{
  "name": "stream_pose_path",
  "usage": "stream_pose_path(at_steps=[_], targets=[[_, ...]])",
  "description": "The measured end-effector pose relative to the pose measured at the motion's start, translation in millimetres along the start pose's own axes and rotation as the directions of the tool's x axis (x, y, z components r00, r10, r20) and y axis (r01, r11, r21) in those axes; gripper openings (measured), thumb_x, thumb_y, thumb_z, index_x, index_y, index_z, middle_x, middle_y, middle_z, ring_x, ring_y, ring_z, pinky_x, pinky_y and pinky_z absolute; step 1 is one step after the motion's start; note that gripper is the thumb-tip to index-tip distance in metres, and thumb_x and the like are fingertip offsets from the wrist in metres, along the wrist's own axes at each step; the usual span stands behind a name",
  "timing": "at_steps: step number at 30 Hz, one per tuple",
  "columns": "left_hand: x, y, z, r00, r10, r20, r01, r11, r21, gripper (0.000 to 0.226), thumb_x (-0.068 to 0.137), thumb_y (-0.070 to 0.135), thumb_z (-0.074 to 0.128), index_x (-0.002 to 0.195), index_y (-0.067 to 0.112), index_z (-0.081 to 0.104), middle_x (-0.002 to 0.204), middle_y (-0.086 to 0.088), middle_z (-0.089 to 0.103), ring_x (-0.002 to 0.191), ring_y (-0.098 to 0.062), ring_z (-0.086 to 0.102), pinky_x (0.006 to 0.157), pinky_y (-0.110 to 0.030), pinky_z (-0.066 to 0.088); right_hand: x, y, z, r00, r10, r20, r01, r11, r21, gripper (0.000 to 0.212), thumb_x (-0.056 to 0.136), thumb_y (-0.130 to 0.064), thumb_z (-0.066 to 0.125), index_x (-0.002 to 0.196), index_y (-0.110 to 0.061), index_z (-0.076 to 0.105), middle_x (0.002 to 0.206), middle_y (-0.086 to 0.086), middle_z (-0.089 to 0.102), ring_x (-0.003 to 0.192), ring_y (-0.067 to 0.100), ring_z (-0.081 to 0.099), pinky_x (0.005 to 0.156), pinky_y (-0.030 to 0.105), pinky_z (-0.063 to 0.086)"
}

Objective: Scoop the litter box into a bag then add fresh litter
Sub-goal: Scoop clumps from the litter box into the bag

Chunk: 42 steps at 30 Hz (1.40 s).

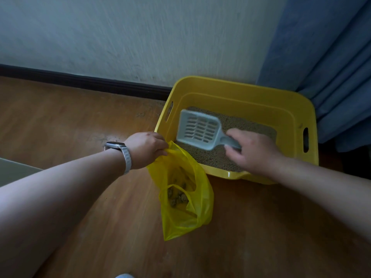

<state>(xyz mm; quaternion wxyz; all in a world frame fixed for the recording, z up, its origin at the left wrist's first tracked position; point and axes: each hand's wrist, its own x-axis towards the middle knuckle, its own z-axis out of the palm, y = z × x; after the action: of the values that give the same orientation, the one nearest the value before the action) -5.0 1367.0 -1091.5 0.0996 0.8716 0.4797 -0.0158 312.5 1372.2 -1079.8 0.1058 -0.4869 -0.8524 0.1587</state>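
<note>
At the left, the rim of the yellow bag (200,199) is pinched by the left hand (146,149). The bag hangs thin and floppy, with clumps (178,195) seen at its bottom, so its mouth is best held wide by the rim. At the bag's one o'clock, the grey scoop (200,130) is gripped by its handle in the right hand (251,151). Its slotted head is aimed to ten o'clock above the litter (251,125); it is judged stiff, light and seemingly empty. The litter box (241,85) is set on the floor (80,117), crowded by a curtain (331,67) at two o'clock. Open floor is left at eight o'clock; the near rim must be cleared.
</note>
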Motion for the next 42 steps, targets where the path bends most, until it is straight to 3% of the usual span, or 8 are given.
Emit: stream_pose_path(at_steps=[4,7,13,20,26,29,34,42], targets=[[-3,-3,6,0.999,0.028,-0.033,-0.028,1.000,0.013,0.025,0.094,0.033,0.056,0.099,0.015,0.072,0.105,-0.003,0.069,0.097,-0.023,0.065,0.071,-0.039,0.058,21,35,-10,0.855,0.414,0.312,-0.403,0.909,-0.103,0.014,0.096,-0.033,0.050,0.101,-0.023,0.057,0.076,-0.002,0.062,0.063,0.018,0.060,0.051,0.029,0.043],[-4,-3,10,0.996,0.061,-0.063,-0.060,0.998,0.020,0.027,0.092,0.032,0.052,0.097,0.015,0.072,0.103,-0.004,0.070,0.096,-0.023,0.066,0.067,-0.037,0.059,26,63,-11,0.731,0.525,0.436,-0.480,0.850,-0.217,0.021,0.098,-0.033,0.050,0.102,-0.018,0.065,0.076,0.000,0.063,0.062,0.014,0.058,0.046,0.024,0.037],[-4,-8,14,0.992,0.092,-0.089,-0.093,0.996,-0.006,0.017,0.090,0.025,0.062,0.096,0.013,0.073,0.101,-0.006,0.070,0.095,-0.024,0.067,0.066,-0.038,0.059,35,106,6,0.651,0.585,0.485,-0.520,0.808,-0.277,0.036,0.099,-0.038,0.049,0.113,-0.009,0.065,0.083,0.004,0.062,0.072,0.017,0.058,0.053,0.026,0.042],[-5,-8,14,0.994,0.085,-0.072,-0.090,0.994,-0.069,0.036,0.094,0.035,0.045,0.096,0.013,0.074,0.101,-0.004,0.072,0.100,-0.022,0.067,0.076,-0.035,0.059,72,109,38,0.719,0.487,0.496,-0.381,0.873,-0.305,0.037,0.102,-0.040,0.043,0.115,-0.014,0.065,0.097,0.004,0.064,0.090,0.023,0.062,0.083,0.036,0.053],[-5,-9,19,0.995,0.072,-0.069,-0.080,0.990,-0.116,0.035,0.095,0.035,0.045,0.096,0.013,0.073,0.102,-0.003,0.071,0.106,-0.020,0.065,0.086,-0.031,0.054,115,78,59,0.760,0.464,0.455,-0.299,0.871,-0.390,0.022,0.102,-0.027,0.046,0.109,-0.015,0.064,0.085,-0.001,0.057,0.082,0.019,0.059,0.067,0.030,0.048],[-5,-10,21,0.994,0.072,-0.081,-0.082,0.989,-0.124,0.036,0.095,0.035,0.044,0.096,0.014,0.074,0.103,-0.001,0.072,0.107,-0.019,0.065,0.091,-0.026,0.049,135,71,65,0.773,0.475,0.421,-0.279,0.850,-0.448,0.020,0.100,-0.021,0.046,0.110,-0.016,0.063,0.098,0.003,0.061,0.091,0.023,0.061,0.084,0.039,0.053],[-6,-11,21,0.996,0.058,-0.065,-0.065,0.990,-0.123,0.035,0.094,0.033,0.045,0.097,0.014,0.074,0.103,-0.001,0.072,0.108,-0.019,0.064,0.100,-0.018,0.036,167,68,69,0.836,0.426,0.345,-0.184,0.812,-0.554,0.026,0.097,-0.024,0.047,0.118,-0.023,0.062,0.127,0.014,0.056,0.127,0.036,0.042,0.106,0.053,0.029],[-5,-10,22,0.997,0.044,-0.056,-0.052,0.987,-0.154,0.037,0.095,0.031,0.043,0.096,0.011,0.074,0.101,-0.004,0.072,0.108,-0.021,0.065,0.108,-0.022,0.031,198,61,58,0.901,0.281,0.331,-0.044,0.819,-0.572,0.020,0.093,-0.021,0.053,0.109,-0.024,0.066,0.114,0.008,0.058,0.118,0.030,0.042,0.097,0.050,0.032]])
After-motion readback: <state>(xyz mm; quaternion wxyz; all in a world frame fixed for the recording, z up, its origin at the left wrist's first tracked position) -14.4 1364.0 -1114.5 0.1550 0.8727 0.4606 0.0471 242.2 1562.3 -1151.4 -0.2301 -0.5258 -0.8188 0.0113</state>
